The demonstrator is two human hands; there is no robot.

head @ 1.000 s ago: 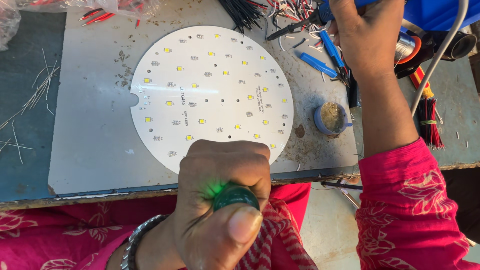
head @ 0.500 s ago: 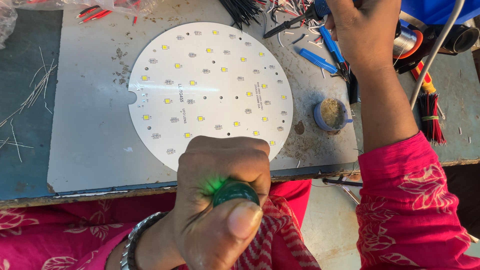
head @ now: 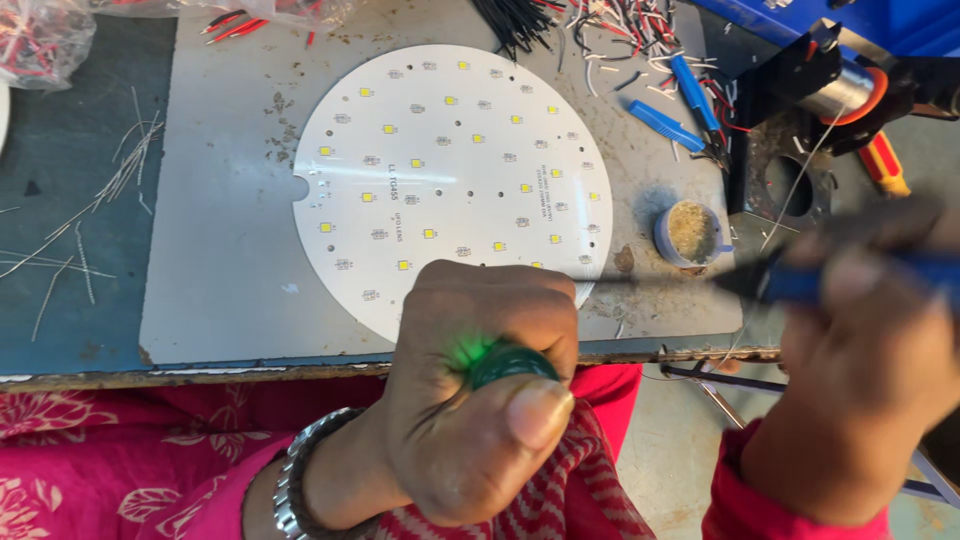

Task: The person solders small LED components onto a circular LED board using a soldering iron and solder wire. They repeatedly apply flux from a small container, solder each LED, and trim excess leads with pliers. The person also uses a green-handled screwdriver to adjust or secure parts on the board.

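A round white circuit board (head: 450, 180) dotted with several small yellow and grey parts lies on a grey metal plate (head: 230, 260). My left hand (head: 470, 390) is closed in a fist at the board's near edge, around a small dark green round object (head: 510, 362) that glows green; my thumb lies over it. My right hand (head: 860, 370) is at the right, blurred by motion, gripping a soldering iron (head: 800, 280) with a blue handle. Its thin dark tip points left toward the board's lower right edge.
A small round tin of yellowish paste (head: 690, 232) sits right of the board. Blue-handled tools (head: 680, 105) and cut wires lie at the top, beside a solder spool on a dark stand (head: 835, 85). Loose wire strands (head: 90, 200) lie at the left. The table edge runs below.
My right hand came down from the top right, among the tools, to the lower right and now holds the soldering iron pointed at the board. My left fist stayed put.
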